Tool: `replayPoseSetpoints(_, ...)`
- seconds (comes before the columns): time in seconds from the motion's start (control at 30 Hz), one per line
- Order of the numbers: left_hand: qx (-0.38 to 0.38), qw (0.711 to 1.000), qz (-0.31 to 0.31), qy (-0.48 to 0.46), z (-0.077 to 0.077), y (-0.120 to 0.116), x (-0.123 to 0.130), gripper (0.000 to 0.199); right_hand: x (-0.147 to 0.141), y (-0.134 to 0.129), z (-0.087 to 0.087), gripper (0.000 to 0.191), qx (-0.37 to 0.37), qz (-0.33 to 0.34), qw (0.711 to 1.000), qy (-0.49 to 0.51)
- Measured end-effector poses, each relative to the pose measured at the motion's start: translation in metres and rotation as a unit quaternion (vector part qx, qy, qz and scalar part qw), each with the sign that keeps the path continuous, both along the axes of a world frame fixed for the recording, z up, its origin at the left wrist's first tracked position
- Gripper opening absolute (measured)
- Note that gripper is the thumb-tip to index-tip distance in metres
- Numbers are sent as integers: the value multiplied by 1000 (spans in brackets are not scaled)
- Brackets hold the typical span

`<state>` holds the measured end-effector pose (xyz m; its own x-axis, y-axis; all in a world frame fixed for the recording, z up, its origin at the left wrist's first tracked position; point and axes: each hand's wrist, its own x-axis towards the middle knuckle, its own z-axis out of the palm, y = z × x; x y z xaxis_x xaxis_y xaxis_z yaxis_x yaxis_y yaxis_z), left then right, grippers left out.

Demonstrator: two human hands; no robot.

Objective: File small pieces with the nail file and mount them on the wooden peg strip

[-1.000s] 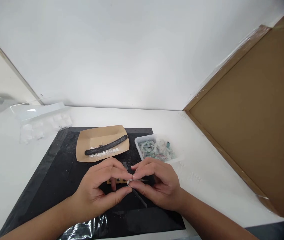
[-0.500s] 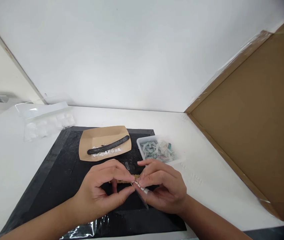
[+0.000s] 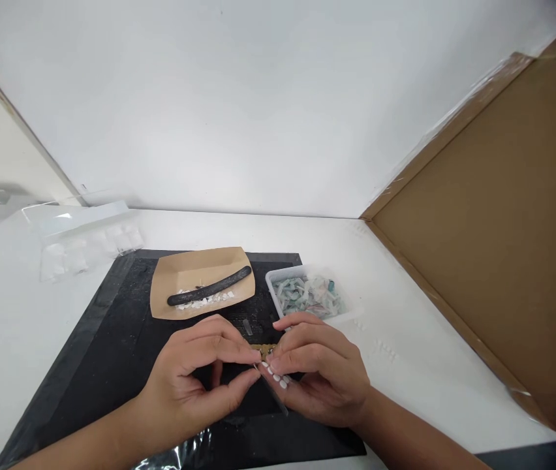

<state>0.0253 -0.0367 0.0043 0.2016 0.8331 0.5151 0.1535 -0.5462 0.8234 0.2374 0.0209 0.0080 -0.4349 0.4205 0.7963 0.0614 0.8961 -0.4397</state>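
Observation:
My right hand (image 3: pixel 320 369) is closed around a narrow clear strip carrying several small white oval pieces (image 3: pixel 278 377), which lie along its fingers. The strip's lower end sticks out under the thumb side. My left hand (image 3: pixel 204 369) pinches thumb and fingertips together at the strip's upper end, almost touching the right fingertips. A thin edge shows between the left fingertips, too small to name. Behind the fingertips a yellow-brown piece (image 3: pixel 256 347) shows in part, mostly hidden by both hands. A small clear sliver (image 3: pixel 247 327) lies on the black mat (image 3: pixel 126 339) just beyond.
On the mat stands a tan paper tray (image 3: pixel 160 277) with a dark curved nail file (image 3: pixel 209 287) and white scraps. Right of it is a white plastic box (image 3: pixel 271 287) of crumpled pale green scraps. Clear packaging (image 3: pixel 89 241) lies left; a cardboard panel (image 3: pixel 483 228) rises right.
The strip in my right hand has turned slightly, so more white ovals show. Both hands stay close together in nearly the same place. The view has shifted a little.

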Motion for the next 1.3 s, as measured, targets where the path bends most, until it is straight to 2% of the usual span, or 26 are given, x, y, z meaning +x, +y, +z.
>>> replayPoseSetpoints(0.3, -18, 1000, 5, 17, -3, -2, -1, 33, -2, 0, -1, 19, -22, 2, 1000, 11)
replayPoseSetpoints(0.7, -48, 998, 17, 28, -2, -2, -3, 23, -2, 2, -2, 20, -32, 15, 999, 5)
replayPoseSetpoints(1.07, -76, 997, -27, -20, -4, -1, -4, 27, 3, 1, -7, 24, -72, 42, 996, 13)
replayPoseSetpoints(1.3, -68, 997, -41, -24, -2, 1, -5, 27, 5, 4, -8, 29, -77, 71, 994, 11)
